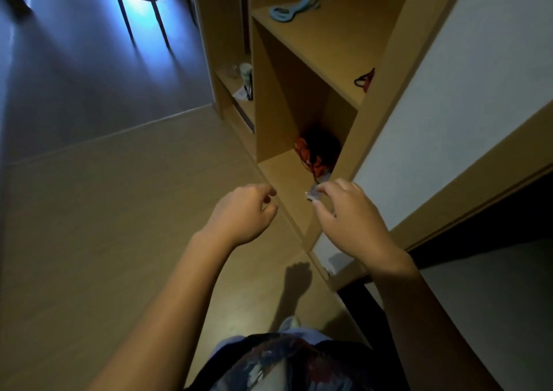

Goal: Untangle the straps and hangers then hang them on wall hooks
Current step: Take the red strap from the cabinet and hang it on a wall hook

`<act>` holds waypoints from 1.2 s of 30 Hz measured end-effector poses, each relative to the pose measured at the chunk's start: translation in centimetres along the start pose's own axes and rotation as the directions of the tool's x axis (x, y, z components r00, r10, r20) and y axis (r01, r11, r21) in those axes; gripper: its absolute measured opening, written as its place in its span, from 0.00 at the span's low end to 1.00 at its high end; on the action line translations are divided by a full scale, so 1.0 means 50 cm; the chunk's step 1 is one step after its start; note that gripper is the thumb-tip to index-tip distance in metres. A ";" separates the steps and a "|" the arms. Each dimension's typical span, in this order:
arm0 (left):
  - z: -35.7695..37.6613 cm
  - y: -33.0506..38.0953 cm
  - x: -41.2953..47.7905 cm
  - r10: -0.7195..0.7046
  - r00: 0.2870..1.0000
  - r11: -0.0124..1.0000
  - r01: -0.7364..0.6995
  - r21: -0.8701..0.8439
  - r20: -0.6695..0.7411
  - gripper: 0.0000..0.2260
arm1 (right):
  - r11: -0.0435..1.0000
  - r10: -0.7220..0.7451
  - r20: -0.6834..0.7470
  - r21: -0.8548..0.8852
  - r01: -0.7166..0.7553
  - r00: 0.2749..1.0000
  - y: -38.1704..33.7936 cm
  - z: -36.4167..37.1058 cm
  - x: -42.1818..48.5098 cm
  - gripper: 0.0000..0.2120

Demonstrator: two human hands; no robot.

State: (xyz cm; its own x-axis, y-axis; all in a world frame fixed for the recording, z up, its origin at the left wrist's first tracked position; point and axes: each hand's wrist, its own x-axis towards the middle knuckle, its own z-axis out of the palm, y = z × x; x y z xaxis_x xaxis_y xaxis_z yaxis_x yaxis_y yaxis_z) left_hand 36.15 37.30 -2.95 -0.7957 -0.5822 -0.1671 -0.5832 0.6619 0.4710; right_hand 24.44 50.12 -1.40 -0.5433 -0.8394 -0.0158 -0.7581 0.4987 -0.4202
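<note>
Right hand (pixel 350 220) fingers pinching small clear piece (pixel 313 194); left hand (pixel 244 214) loosely curled, empty; red-black tangle (pixel 317 151) at twelve o'clock on shelf (pixel 287 181).

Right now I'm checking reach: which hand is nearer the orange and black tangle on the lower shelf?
Right. The right hand reaches over the shelf's front edge, just below the tangle, pinching something small and clear. The left hand hovers left of it, outside the shelf.

dim warm room, blue glare top left, soft blur, wide-angle warping
</note>
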 end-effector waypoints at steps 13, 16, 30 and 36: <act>-0.038 -0.011 0.268 0.054 0.998 0.996 -0.051 -0.074 0.039 0.17 | 0.997 -0.024 0.054 0.070 0.020 0.998 0.030 -0.014 0.252 0.10; -0.079 -0.025 0.360 0.102 0.994 0.991 -0.097 -0.093 0.046 0.17 | 0.990 0.039 0.029 0.137 -0.043 0.999 0.021 -0.009 0.326 0.17; -0.219 -0.008 0.729 0.486 0.852 0.871 -0.490 -0.031 0.196 0.14 | 0.903 0.430 -0.352 0.165 -0.397 0.832 0.028 -0.033 0.623 0.19; -0.211 0.077 0.829 0.589 0.733 0.783 -0.621 -0.018 0.339 0.16 | 0.745 0.628 -0.563 0.235 -0.624 0.538 0.076 -0.073 0.661 0.20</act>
State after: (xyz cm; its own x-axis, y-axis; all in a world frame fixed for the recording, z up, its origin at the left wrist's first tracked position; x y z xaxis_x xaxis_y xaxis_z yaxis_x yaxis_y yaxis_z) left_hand 2.63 10.74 1.05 -0.9826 0.1234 -0.1388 0.0405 0.8718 0.4882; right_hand 2.29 25.05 -0.18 -0.9710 -0.0166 0.2384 -0.1413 0.8443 -0.5169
